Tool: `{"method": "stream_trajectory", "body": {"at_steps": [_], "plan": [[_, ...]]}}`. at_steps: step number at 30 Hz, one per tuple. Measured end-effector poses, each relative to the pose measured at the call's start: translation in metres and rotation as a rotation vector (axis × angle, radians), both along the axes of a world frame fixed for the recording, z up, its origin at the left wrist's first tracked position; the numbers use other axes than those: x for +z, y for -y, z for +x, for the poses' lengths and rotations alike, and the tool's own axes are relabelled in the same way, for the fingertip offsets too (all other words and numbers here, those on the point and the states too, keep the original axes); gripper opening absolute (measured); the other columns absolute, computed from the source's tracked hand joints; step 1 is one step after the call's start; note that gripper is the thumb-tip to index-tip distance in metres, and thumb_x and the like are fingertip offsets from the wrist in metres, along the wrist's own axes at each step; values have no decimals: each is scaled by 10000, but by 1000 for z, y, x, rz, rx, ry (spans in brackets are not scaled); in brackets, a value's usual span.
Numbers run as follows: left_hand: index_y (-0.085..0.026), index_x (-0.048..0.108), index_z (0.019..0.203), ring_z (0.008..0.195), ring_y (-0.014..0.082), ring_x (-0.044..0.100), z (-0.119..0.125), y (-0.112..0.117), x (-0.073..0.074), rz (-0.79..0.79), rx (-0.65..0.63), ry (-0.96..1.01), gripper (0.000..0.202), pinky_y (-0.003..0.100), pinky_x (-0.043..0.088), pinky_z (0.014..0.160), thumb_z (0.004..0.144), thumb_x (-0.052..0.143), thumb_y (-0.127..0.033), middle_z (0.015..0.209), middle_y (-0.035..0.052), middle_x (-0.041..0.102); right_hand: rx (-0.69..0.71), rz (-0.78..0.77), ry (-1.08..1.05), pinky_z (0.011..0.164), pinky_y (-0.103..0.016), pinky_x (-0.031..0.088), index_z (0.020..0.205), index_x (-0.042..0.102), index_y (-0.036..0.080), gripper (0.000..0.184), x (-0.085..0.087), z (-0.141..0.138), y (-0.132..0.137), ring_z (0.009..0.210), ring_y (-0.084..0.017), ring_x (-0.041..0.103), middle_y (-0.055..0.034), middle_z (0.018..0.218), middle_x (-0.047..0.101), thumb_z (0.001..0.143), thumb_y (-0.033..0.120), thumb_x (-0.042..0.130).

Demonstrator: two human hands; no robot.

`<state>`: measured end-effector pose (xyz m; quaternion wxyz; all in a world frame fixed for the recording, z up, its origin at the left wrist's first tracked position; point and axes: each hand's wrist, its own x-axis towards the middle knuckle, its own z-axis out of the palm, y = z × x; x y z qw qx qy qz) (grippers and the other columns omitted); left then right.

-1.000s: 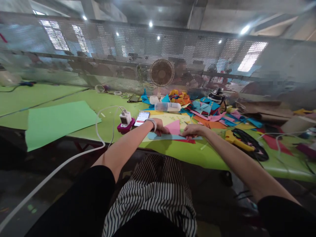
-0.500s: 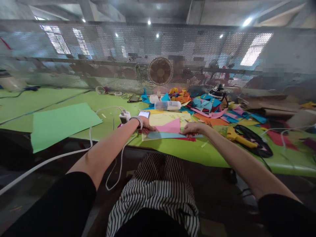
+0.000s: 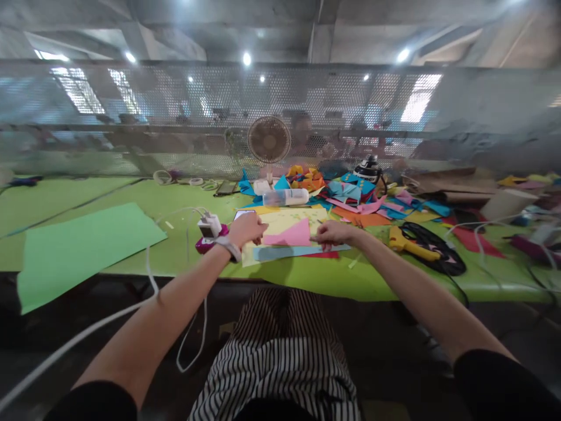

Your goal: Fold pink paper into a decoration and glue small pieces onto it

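Observation:
My left hand point(image 3: 249, 229) is raised over the left end of the pale yellow paper sheet point(image 3: 248, 257). Its fingers are curled together, and whatever may be in them is hidden. My right hand point(image 3: 332, 234) has its fingers closed at the right edge of a pink paper piece point(image 3: 291, 234). That pink piece lies on the yellow sheet between my hands. In front of it is a long light blue paper strip point(image 3: 280, 252), with a red paper piece point(image 3: 328, 255) showing under its right part. A phone point(image 3: 242, 214) is partly covered by my left hand.
A large green sheet point(image 3: 87, 248) overhangs the table edge at left. White chargers point(image 3: 209, 225) and cables are beside my left wrist. A bottle point(image 3: 286, 197), a fan point(image 3: 269, 140) and heaped paper scraps point(image 3: 346, 190) stand behind. A yellow-handled tool point(image 3: 412, 244) lies at right on a black tray.
Both hands have come off the light blue strip, which now lies flat. My left hand has lifted and moved back; my right hand has shifted to the pink paper's edge. The view has tilted up.

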<state>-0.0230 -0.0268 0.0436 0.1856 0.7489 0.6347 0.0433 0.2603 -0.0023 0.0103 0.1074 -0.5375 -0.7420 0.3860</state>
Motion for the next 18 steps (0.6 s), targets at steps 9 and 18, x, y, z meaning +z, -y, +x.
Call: {"method": "stream_trajectory", "body": {"at_steps": [9,18], "plan": [[-177,227,1411,1376,239,67,22,-3,-39,315,-477,-46,745,424,96,1096,832,294,-641,1491,98,163,-313,502,157,589,-248,409,722,565,167,287,27,85,16,685,-186,601,-78,732,661,795,440,515],[-219,196,1426,1373,226,108,15,-17,-73,320,-556,-87,659,436,96,1103,885,190,-596,1486,75,188,-203,506,691,608,-270,354,787,624,182,195,7,106,41,784,-236,581,-84,832,656,721,331,517]]}}
